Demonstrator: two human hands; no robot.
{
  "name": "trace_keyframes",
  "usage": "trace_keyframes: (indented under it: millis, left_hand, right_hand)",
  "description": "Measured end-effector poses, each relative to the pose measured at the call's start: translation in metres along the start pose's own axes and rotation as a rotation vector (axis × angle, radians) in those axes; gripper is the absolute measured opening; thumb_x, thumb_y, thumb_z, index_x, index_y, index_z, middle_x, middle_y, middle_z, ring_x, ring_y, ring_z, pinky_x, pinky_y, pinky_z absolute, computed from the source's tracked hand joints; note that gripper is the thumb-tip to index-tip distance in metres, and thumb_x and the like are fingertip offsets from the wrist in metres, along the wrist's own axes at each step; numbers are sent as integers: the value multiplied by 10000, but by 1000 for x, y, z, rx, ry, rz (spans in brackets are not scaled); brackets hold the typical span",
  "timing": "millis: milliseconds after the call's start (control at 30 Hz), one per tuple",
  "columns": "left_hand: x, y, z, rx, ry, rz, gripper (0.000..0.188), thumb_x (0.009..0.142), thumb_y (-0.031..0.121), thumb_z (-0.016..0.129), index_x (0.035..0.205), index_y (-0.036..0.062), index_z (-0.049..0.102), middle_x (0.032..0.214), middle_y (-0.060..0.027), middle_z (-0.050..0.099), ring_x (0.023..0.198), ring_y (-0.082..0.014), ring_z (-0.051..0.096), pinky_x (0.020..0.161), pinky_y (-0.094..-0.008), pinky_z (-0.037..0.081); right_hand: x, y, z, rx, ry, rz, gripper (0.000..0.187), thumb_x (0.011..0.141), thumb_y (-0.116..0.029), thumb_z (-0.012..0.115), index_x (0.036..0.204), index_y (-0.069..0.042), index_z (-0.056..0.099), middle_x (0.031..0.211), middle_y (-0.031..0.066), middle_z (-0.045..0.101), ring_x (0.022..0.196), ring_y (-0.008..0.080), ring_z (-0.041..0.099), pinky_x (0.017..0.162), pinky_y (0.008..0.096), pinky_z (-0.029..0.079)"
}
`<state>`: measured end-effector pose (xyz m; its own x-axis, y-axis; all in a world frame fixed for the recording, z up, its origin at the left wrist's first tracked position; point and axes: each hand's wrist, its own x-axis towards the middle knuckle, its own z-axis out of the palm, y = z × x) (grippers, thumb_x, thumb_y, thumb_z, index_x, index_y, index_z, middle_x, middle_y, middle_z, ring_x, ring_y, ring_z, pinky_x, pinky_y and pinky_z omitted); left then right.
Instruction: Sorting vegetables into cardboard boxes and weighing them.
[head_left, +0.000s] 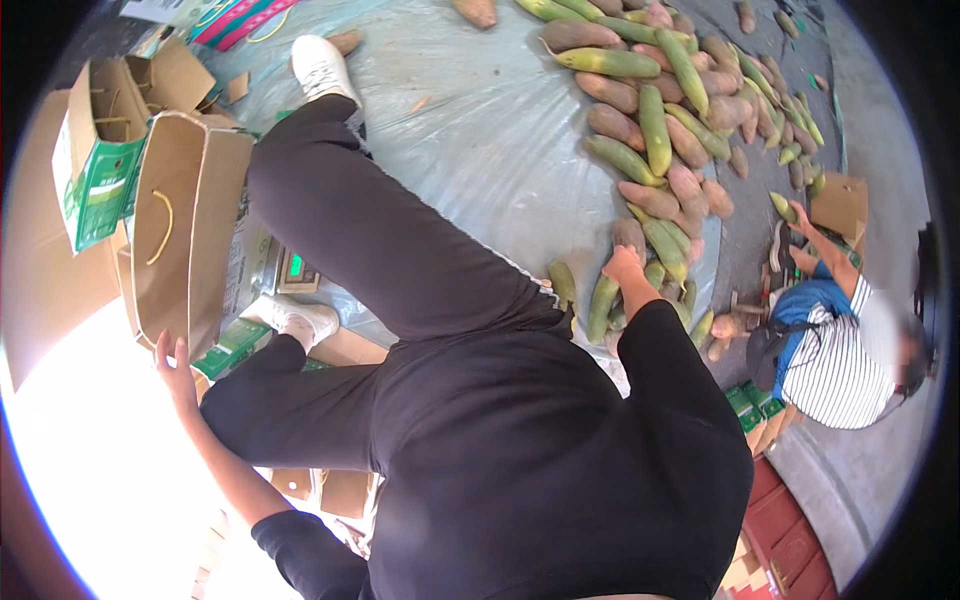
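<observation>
My right hand (625,265) reaches to the near edge of a heap, its fingers closed around the end of a brownish-pink sweet potato (628,235). Beside it lie long green cucumber-like vegetables (604,305) and more of the brownish tubers (655,200). Over on the left, my left hand (176,378) has its fingers stretched out and holds nothing. Its fingertips are at the lower edge of a tall brown carton (172,230) with a yellow cord handle; whether they touch it I cannot tell.
A scale (296,272) with a lit green display sits behind the carton. Green-and-brown boxes (105,170) stand at the far left. Plastic sheeting (470,150) covers the ground. On the right, another person (830,350) in a striped top holds a green vegetable (783,207) near a carton (840,208).
</observation>
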<state>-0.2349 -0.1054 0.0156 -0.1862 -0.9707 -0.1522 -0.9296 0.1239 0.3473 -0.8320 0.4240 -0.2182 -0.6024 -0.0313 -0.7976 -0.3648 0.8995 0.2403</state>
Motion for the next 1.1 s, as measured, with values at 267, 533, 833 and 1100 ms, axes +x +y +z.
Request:
trace_keyframes:
  millis: [267,533,833,1100]
  left_hand:
    - [-7,9,-1,53,21,31,407,870,226,597,1215,19,530,1169,-151,523,1115,-261,484,975,-387,357]
    - [-11,10,-7,133,41,78,414,879,249,596,1220,22,535,1166,-162,552,1078,-240,513,949,-372,387]
    - [-10,3,-6,107,33,44,400,872,254,595,1207,41,543,1183,-147,529,1098,-267,478,974,-401,348]
    - [-12,13,1,87,34,24,392,860,234,597,1198,42,544,1187,-122,523,1149,-260,414,998,-393,314]
  right_hand:
    - [-3,-6,2,47,67,14,375,831,-123,536,1197,-40,530,1300,152,418,1219,308,439,980,391,414]
    - [16,-18,6,-70,-10,18,358,826,-121,550,1172,-35,516,1294,165,447,1190,317,476,958,377,439]
    - [-6,-37,30,-26,-101,-197,357,815,-111,555,1168,-82,515,1212,171,541,1138,296,529,930,362,462]
    - [-26,-39,48,-183,25,-266,364,794,-126,581,1155,-134,530,1097,149,598,1073,330,555,906,416,458]
